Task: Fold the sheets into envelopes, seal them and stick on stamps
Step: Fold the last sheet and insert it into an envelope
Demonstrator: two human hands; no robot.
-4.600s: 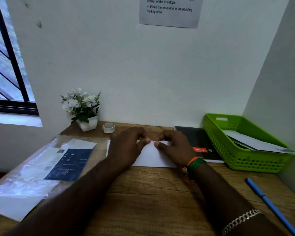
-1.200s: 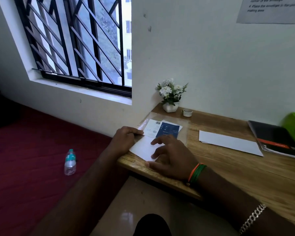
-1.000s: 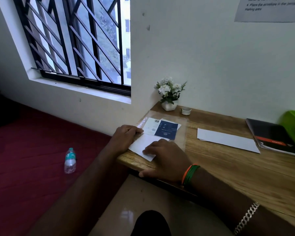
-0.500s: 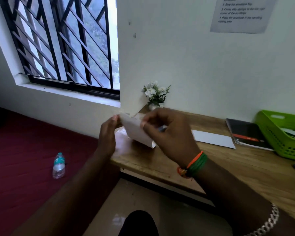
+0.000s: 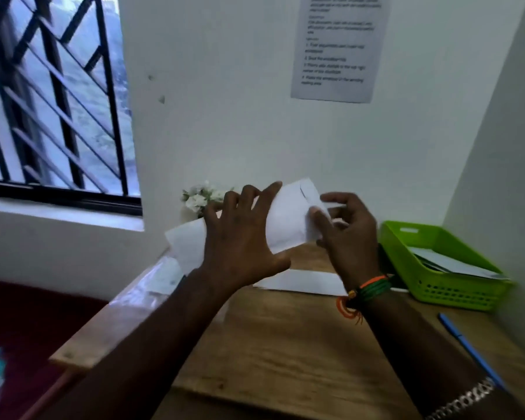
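Since half a second ago the white envelope (image 5: 288, 219) has been raised higher, in the air over the bench (image 5: 285, 344). Left hand (image 5: 243, 237) lies against its near face with fingers spread straight, grip not closed. Right hand (image 5: 346, 234) pinches the envelope's right end. Folded sheet (image 5: 300, 281) lies flat on the bench below, green basket (image 5: 443, 268) to its right.

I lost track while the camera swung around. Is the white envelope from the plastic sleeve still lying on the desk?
No. The envelope is now held up in the air above the desk, between the left hand and right hand.
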